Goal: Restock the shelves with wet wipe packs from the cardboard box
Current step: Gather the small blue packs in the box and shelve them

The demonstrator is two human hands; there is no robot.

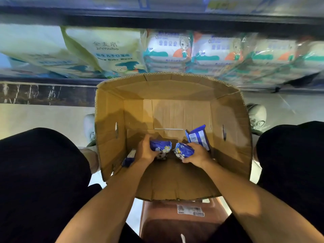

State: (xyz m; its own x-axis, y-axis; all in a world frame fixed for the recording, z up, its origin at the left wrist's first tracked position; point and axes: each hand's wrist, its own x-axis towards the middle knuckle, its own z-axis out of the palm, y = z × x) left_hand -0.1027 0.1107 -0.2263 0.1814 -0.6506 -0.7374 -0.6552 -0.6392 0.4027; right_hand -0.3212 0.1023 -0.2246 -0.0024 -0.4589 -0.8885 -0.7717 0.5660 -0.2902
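Observation:
An open cardboard box stands on the floor between my knees, below the shelf. Both my hands reach down into it. My left hand grips a blue wet wipe pack with a cartoon print. Beside it, my right hand grips a second blue pack of the same kind. A third blue pack leans against the box's right wall, back label showing. Another blue pack lies at the box's lower left, partly hidden by my left forearm.
The low shelf ahead holds large pale-green baby wipe bags on the left and stacked white-and-teal wipe packs to the right. A brown stool sits under me. My shoes flank the box on the tiled floor.

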